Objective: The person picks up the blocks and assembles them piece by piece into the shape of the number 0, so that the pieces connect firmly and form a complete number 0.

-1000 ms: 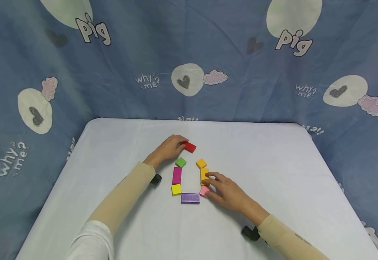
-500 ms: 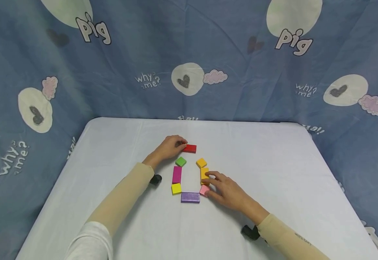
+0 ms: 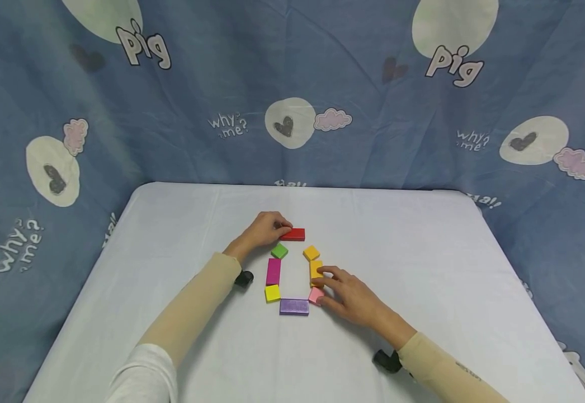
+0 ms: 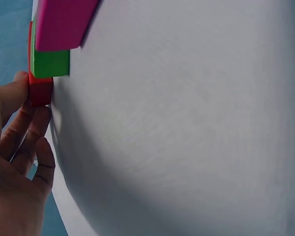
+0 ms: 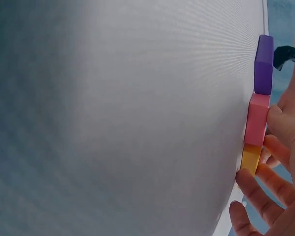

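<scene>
Near the back of the group, my left hand (image 3: 264, 228) pinches the left end of a red rectangular block (image 3: 295, 234) between thumb and fingers. In the left wrist view the red block (image 4: 41, 91) shows behind a green block (image 4: 51, 64). My right hand (image 3: 353, 296) rests at the right side, its fingers loosely bent. Fingertips touch a yellow-orange rectangular block (image 3: 315, 266), and the thumb touches a pink block (image 3: 315, 294). That pink block (image 5: 257, 118) stands between the purple and orange blocks in the right wrist view.
A purple block (image 3: 294, 307) lies at the front. Along the left stand a yellow block (image 3: 272, 293), a magenta block (image 3: 273, 271) and the green one. A small orange block (image 3: 311, 253) sits at the back right. White cloth covers the table (image 3: 423, 252); a blue printed curtain (image 3: 363, 157) hangs behind.
My left hand has turned the red block from slanted to level with the purple one and drawn it slightly nearer. My right hand and the other blocks have not visibly moved.
</scene>
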Available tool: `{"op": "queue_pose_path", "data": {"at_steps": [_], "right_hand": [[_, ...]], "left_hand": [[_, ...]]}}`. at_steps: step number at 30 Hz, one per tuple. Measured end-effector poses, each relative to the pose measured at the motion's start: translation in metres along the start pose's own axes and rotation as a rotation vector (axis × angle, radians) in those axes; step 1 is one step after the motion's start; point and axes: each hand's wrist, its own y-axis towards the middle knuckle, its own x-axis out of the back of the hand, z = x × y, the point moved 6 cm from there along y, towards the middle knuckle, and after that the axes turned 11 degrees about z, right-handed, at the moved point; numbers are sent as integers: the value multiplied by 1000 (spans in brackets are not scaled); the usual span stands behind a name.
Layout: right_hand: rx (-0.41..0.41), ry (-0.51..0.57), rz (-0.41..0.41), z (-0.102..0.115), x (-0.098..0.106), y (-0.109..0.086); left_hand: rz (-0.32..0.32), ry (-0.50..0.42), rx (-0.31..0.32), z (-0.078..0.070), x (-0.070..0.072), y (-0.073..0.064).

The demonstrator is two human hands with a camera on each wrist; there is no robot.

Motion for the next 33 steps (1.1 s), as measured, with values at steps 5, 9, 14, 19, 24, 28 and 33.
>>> {"op": "queue_pose_path", "data": {"at_steps": [5,9,14,19,24,28,33], "right_hand": [[3,-2,0,0,0,1],[-8,2,1,-1,0,2],[-20,1,12,-1,-1,1],[-15,-7,8,0,0,1],[-9,-7,3,0,0,0],[-7,-8,7,0,-1,0],[-18,3,9,-1,-1,0]], "left_hand": [[22,-18,10,0,0,-3],[27,-21,3,-2,1,-4],[68,-22,-3,-4,-4,-4],[96,-19,-13,-6,-8,-4],[105,-26,11,-6,-10,-4],[122,-25,27,-6,-12,-6],[129,-25,12,-10,-12,-8]]}}
